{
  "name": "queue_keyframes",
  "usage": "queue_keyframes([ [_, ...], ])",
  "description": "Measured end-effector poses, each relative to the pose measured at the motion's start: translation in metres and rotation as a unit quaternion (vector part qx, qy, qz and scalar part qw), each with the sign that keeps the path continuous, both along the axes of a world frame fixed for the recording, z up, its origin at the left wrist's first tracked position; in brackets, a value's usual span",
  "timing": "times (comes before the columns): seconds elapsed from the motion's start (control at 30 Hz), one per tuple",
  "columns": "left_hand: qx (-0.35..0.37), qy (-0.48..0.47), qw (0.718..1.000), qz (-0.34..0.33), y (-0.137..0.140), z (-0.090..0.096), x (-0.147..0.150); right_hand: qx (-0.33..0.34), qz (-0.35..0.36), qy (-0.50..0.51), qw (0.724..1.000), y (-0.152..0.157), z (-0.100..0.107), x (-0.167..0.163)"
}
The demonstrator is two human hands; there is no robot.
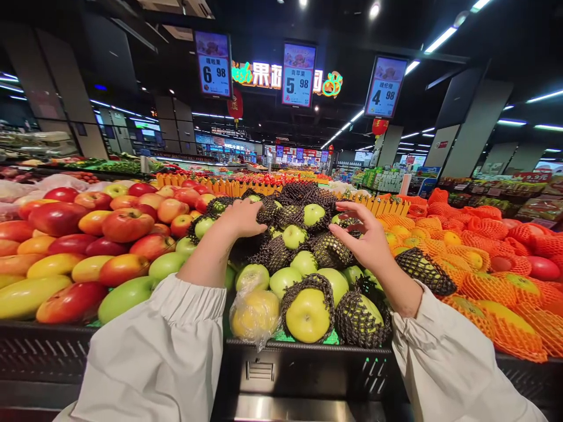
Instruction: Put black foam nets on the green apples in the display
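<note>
My left hand (244,220) reaches over the left side of a heap of green apples (294,237), many of them in black foam netting (273,251). Its thumb and fingers are parted, with nothing visible between them. Opposite it, my right hand (368,237) hovers by the heap's right side, fingers spread and curved, holding nothing. Whether either hand touches the apples beneath I cannot tell. In front lie a netted yellow-green apple (307,315), another netted apple (363,316) and a yellow fruit in clear plastic (255,316).
Red and yellow apples (127,224) are piled on the left. Orange fruit in orange netting (475,287) fills the right side, with a black-netted fruit (424,271) at its edge. A black crate (308,366) forms the front edge. Price signs (299,75) hang overhead.
</note>
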State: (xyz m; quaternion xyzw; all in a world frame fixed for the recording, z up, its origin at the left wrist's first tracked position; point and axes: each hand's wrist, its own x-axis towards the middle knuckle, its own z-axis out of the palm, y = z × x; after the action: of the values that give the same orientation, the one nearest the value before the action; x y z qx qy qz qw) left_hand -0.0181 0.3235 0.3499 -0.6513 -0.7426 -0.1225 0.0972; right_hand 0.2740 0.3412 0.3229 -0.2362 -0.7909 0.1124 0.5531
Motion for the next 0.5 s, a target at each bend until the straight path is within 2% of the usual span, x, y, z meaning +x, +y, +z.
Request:
queue_keyframes([
  [0.07,-0.031,-0.007,0.996,-0.082,-0.005,0.002,0.000,0.004,-0.002,-0.002,1.000,0.000,0.000,0.000],
  [0.1,-0.051,-0.013,0.993,-0.101,-0.007,0.003,0.000,0.008,-0.002,-0.004,1.000,0.000,0.001,0.000],
  [0.3,-0.148,-0.031,0.986,-0.067,-0.010,0.004,-0.007,0.017,0.004,-0.007,1.000,0.001,0.000,0.000],
  [0.43,-0.107,-0.061,0.986,-0.114,-0.006,0.005,-0.010,0.015,0.004,-0.001,1.000,0.000,0.001,0.001],
  [0.5,-0.059,-0.079,0.989,-0.109,-0.007,0.008,-0.009,0.014,0.006,0.000,1.000,0.000,0.001,0.000],
])
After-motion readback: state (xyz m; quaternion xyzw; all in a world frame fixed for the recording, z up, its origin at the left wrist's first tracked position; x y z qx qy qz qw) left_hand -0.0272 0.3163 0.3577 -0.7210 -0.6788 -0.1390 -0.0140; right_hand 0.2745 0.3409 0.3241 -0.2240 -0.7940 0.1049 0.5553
